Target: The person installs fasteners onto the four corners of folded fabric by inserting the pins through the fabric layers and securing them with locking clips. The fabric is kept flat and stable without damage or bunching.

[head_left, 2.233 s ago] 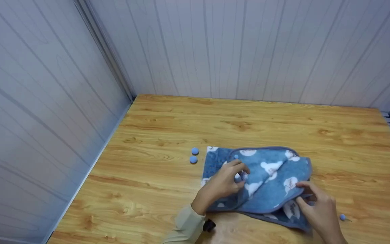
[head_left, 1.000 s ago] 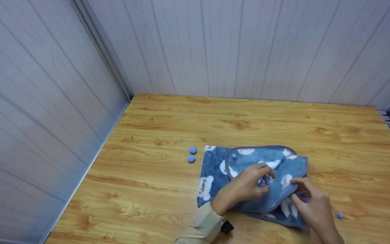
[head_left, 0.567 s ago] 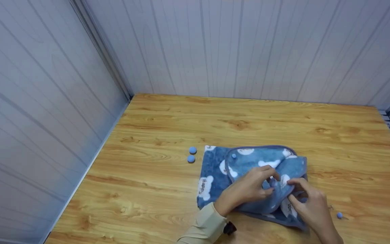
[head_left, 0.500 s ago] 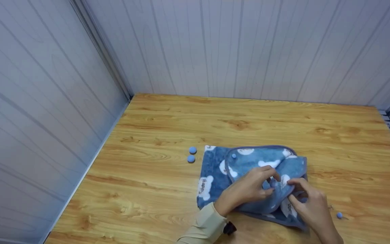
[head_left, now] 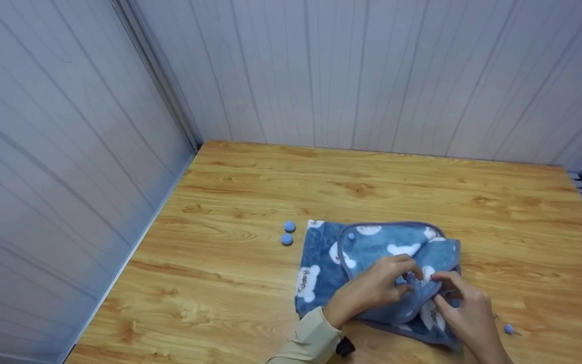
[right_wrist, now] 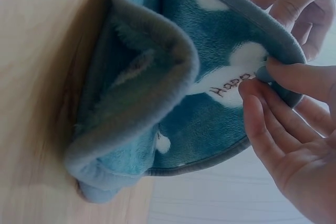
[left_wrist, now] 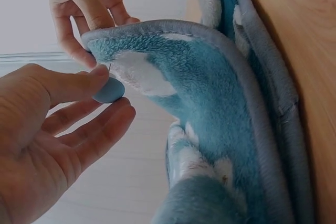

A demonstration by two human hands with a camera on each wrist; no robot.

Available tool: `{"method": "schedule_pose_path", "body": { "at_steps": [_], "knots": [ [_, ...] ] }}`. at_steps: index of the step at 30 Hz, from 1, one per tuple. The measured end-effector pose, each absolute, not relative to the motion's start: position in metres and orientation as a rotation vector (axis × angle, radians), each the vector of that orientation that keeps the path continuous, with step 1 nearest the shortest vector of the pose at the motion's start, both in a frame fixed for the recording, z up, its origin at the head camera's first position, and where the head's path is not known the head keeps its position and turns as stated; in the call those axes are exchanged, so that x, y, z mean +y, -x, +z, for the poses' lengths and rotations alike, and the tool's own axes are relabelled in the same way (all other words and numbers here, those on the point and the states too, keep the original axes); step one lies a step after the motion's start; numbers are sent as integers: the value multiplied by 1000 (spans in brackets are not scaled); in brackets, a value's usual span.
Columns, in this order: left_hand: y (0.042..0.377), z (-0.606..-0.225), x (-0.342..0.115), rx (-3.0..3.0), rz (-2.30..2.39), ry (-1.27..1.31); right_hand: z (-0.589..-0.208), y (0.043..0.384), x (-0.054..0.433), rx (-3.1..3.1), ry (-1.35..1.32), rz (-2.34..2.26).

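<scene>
The left hand [head_left: 379, 283] pinches a blue-headed pin [left_wrist: 109, 91] between thumb and fingers; the right hand [head_left: 469, 306] grips the fleece cloth [head_left: 372, 253] by its bound edge, another blue piece [right_wrist: 265, 74] under its thumb. The cloth, folded at the frame's lower right, looks light, soft and floppy, so that edge seems the surest hold. Two blue discs [head_left: 287, 239] lie to its left on the wooden table [head_left: 210, 303]; no container shows.

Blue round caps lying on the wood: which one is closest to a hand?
The lone cap beside the right hand; the other two sit paired left of the cloth.
</scene>
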State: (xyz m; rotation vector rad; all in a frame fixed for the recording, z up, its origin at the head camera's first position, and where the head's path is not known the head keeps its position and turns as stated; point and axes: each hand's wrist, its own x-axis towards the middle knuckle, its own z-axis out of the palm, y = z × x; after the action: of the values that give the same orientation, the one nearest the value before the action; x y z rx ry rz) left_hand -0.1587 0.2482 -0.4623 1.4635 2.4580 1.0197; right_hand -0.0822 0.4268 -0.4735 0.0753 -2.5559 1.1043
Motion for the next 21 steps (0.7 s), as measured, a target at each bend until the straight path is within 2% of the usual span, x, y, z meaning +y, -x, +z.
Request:
{"method": "schedule_pose_path", "body": {
  "at_steps": [16,21],
  "knots": [
    [157,-472,251,2398,1207,-1544,-473,84,425,-2606,-48,1123],
    [154,-471,251,2396,1150,-1484,-472,85,425,-2618,-24,1097]
  ]
}}
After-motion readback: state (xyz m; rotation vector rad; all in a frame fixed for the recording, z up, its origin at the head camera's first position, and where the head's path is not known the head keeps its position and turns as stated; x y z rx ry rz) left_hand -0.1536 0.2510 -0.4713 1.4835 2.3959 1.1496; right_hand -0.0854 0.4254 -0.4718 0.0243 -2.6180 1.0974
